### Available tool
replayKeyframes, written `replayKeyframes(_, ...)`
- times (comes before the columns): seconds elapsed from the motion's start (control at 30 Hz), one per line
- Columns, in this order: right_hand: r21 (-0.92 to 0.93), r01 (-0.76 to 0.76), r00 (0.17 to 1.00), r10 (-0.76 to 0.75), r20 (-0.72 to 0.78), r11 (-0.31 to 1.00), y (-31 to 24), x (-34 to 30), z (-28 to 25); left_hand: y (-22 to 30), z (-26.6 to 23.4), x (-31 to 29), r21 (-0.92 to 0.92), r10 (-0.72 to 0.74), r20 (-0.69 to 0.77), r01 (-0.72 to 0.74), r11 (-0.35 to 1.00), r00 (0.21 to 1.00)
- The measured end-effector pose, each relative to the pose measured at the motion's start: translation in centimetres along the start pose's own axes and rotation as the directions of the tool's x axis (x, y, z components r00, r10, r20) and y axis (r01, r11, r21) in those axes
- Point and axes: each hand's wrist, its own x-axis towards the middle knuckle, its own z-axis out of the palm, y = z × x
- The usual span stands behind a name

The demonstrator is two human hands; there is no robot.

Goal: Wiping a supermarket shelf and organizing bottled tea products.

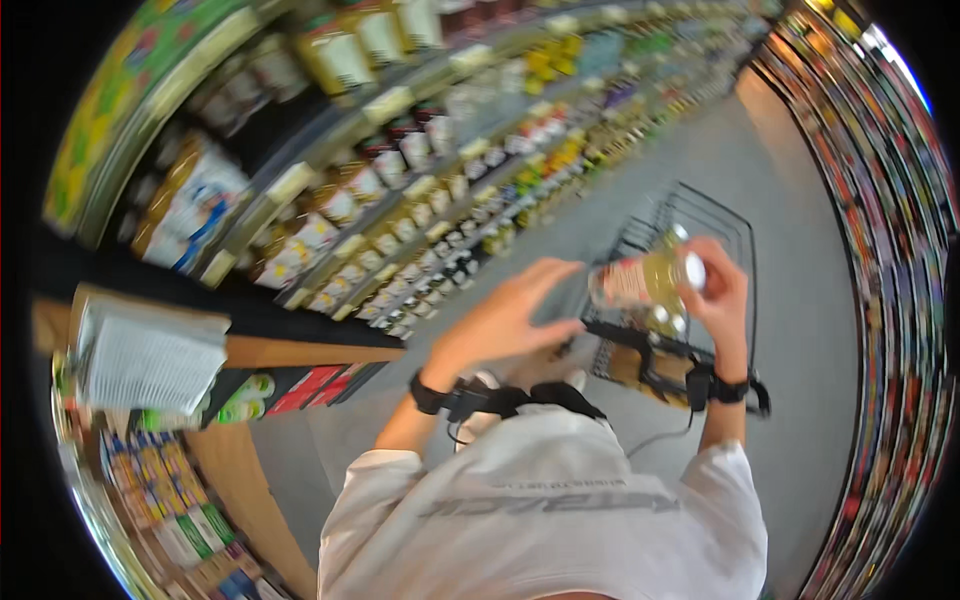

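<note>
A glass jar (pixel 648 280) with yellowish contents, a pale printed label and a white lid is held tilted on its side above the shopping cart. My right hand (pixel 718 290) grips it near the lid. Fingers apart, my left hand (pixel 512 318) reaches toward the jar's base from the left and holds nothing; a small gap seems to lie between them. Beneath the jar is the black wire shopping cart (pixel 752 245), with a few shiny jar lids showing inside, partly hidden by the jar and my right hand.
Shelves of jars and packets (pixel 415 150) run along the left side and ahead. A magazine-like row of packed shelves (pixel 895 260) lines the right. At the left stands a box of papers (pixel 150 350) on a wooden ledge. Grey floor (pixel 805 330) lies around the cart.
</note>
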Motion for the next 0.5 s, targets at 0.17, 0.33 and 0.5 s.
replayKeyframes(0.17, 0.267, 0.008, 0.955, -0.087, 0.285, 0.964, -4.7, 2.7, 9.7, -0.4, -2.8, -3.3, -0.126, -0.033, -0.052, 0.026, 0.992, 0.998)
replayKeyframes(0.33, 0.296, -0.016, 0.882, -0.126, 0.454, 0.955, -7.6, 6.4, 16.5, -0.4, -7.2, -6.8, -0.193, -0.228, -0.098, 0.206, 0.959, 0.969)
replayKeyframes(0.5, 0.376, 0.007, 0.9, -0.17, 0.401, 0.927, -6.1, 10.2, 17.9, -1.3, -12.0, -6.5, 0.053, -0.104, -0.59, 0.167, 0.985, 0.801)
